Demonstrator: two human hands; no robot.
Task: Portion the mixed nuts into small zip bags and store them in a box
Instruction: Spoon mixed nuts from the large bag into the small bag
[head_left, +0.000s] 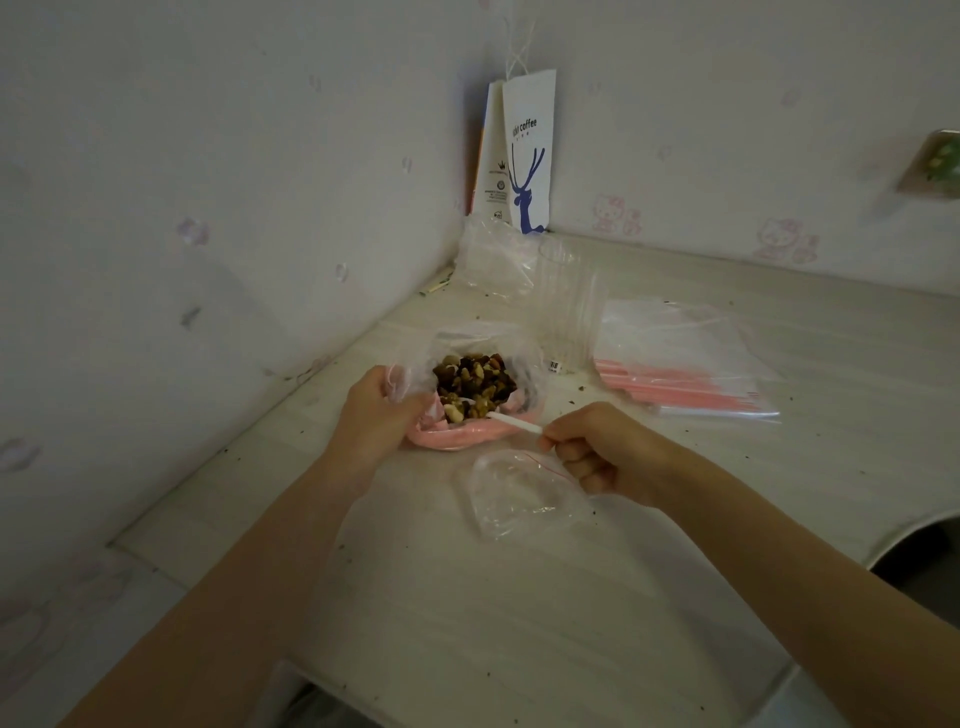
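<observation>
Mixed nuts (474, 383) fill an open clear bag (511, 349) sitting in a pink bowl (457, 435) on the table. My left hand (376, 410) grips the bag's left edge and the bowl's rim. My right hand (592, 449) pinches the handle of a white spoon (514, 422), whose bowl end is dug into the nuts. An empty small zip bag (519, 493) with a red strip lies flat just below my right hand, which seems to hold its top edge with the lower fingers.
A stack of zip bags with pink strips (680, 371) lies at the right. Clear plastic containers (563, 296) and crumpled plastic (493, 254) sit behind the bowl. A white coffee paper bag (527, 156) stands in the wall corner. Crumbs dot the table (519, 613).
</observation>
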